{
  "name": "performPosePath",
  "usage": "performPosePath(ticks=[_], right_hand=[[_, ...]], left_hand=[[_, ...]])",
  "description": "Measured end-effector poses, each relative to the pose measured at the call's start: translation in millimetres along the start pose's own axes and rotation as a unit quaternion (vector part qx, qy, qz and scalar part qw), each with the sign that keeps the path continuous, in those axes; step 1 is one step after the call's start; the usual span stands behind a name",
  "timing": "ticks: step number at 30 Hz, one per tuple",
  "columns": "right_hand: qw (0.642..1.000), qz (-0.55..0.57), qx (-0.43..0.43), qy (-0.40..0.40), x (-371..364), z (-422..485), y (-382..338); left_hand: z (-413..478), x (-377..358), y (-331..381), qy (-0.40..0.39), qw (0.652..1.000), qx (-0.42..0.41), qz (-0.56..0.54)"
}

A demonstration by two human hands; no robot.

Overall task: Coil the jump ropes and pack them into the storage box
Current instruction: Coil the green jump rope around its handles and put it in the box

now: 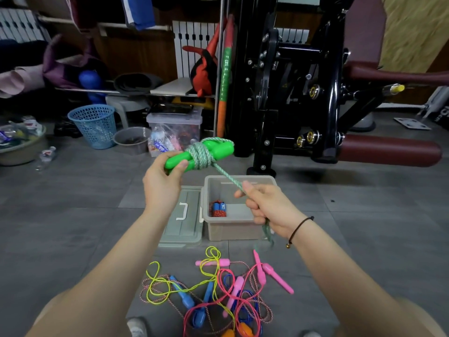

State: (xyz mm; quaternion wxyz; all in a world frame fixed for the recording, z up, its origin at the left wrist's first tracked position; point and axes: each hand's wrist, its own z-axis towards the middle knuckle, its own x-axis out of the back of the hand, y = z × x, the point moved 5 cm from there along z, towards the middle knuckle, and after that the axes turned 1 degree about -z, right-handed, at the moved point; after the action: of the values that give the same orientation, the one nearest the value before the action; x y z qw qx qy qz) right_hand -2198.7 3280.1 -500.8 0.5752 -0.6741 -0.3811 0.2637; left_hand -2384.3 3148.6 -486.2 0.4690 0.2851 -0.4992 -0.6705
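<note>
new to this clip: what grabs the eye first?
The bright green handles, bound together by pale green rope, are held up mid-frame by the left hand, while the right hand grips the rope's tail, drawn taut. Below them sits the open storage box with one coiled bundle inside. Nearest the camera, a tangle of pink, yellow and blue jump ropes lies on the floor.

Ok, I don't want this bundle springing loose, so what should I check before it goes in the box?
1. Left hand grips green handles: ok.
2. Green rope fully wound: not ok, a stretch runs to the right hand.
3. Loose end tucked: not ok, it hangs below that hand.
4. Storage box open, lid beside it: ok.
5. Room beside the packed bundle: ok.
</note>
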Motion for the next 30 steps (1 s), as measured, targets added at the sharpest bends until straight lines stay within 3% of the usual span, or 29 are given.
performPosePath(ticks=[2, 6, 9, 11, 16, 20, 25, 30], right_hand=[[0.994, -0.109, 0.024, -0.014, -1, -2, -2], [0.947, -0.317, 0.052, -0.012, -3, -9, -4], [0.958, -0.273, 0.041, -0.072, -6, -24, -11], [0.961, -0.260, 0.068, -0.065, -2, -31, -25], [0.932, -0.279, 0.206, 0.111, 43, -36, -59], [0.924, -0.221, 0.227, 0.213, 82, -37, -65], [0.931, -0.171, 0.226, 0.228, 95, -28, -58], [0.942, -0.093, 0.189, 0.262, 108, -18, -47]], left_hand=[[4, 4, 1, 0.009, 0.999, -0.020, 0.049], [-3, 1, 14, 0.012, 0.981, -0.109, 0.160], [9, 11, 6, 0.027, 0.978, -0.086, 0.189], [15, 12, -2, -0.002, 0.973, -0.072, 0.220], [13, -8, -10, -0.160, 0.938, -0.105, 0.290], [5, -21, -9, -0.286, 0.918, -0.115, 0.249], [-19, -36, -3, -0.406, 0.899, -0.032, 0.160], [-42, -43, 15, -0.456, 0.888, 0.050, -0.003]])
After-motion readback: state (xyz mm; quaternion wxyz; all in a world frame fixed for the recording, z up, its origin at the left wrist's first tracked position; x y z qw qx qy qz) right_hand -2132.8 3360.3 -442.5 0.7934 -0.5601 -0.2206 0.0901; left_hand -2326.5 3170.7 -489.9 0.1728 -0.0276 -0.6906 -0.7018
